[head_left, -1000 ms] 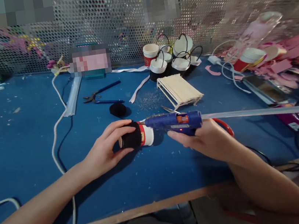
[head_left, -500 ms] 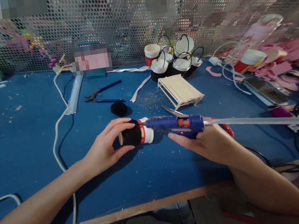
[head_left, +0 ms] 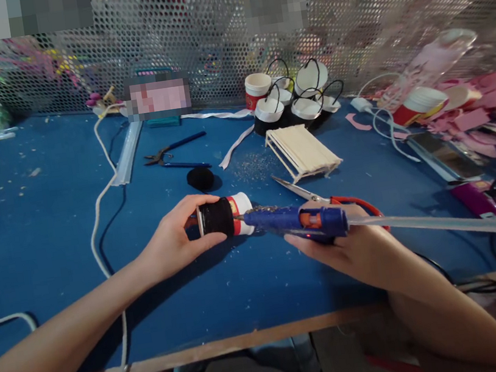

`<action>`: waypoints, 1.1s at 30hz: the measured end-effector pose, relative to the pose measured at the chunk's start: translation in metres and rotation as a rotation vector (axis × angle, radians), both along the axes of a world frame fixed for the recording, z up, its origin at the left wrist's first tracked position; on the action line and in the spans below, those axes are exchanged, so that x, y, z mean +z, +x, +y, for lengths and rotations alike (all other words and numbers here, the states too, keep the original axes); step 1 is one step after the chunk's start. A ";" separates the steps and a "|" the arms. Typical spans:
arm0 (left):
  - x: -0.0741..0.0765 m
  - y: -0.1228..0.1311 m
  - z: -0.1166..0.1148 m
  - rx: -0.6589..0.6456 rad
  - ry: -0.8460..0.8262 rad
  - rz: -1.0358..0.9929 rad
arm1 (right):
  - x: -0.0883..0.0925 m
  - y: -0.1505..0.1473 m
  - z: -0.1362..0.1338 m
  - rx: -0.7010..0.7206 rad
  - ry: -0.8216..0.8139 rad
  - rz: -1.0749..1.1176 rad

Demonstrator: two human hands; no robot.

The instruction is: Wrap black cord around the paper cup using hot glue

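My left hand (head_left: 176, 236) grips a paper cup (head_left: 242, 204) lying on its side, white and red with black yarn wound round the part nearer my palm. In my right hand (head_left: 354, 251) is a blue hot glue gun (head_left: 299, 222), a long clear glue stick (head_left: 442, 223) trailing from its back. The gun's nozzle meets the cup at the edge of the black winding; whether glue is coming out is too small to tell. Just behind the cup rests a ball of black yarn (head_left: 201, 179). Red-handled scissors (head_left: 304, 191) lie partly hidden behind the gun.
Blue-handled pliers (head_left: 179, 152) and clear glue sticks (head_left: 129, 152) lie at back left, near a white cable (head_left: 97, 226). Several cups with black handles (head_left: 306, 107) stand behind a small wooden-stick stand (head_left: 303, 150). A phone (head_left: 444, 155) and pink scraps (head_left: 478, 116) are at right.
The glue gun's nozzle has come down a little along the edge of the black winding. My left index finger has drawn back from the top of the cup, baring more yarn.
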State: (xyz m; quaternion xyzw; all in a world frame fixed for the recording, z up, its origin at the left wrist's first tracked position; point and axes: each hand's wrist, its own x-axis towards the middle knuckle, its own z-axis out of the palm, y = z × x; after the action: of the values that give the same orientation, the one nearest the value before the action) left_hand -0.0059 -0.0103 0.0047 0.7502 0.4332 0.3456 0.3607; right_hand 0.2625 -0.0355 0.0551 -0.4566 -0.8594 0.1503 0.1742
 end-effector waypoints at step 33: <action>0.002 -0.002 -0.003 -0.099 0.289 0.127 | 0.001 -0.001 0.003 -0.094 0.035 -0.002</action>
State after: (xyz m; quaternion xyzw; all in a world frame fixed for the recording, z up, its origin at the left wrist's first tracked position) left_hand -0.0079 -0.0134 0.0065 0.8349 0.3635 0.3383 0.2374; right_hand 0.2615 -0.0328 0.0560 -0.4934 -0.8398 0.1265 0.1881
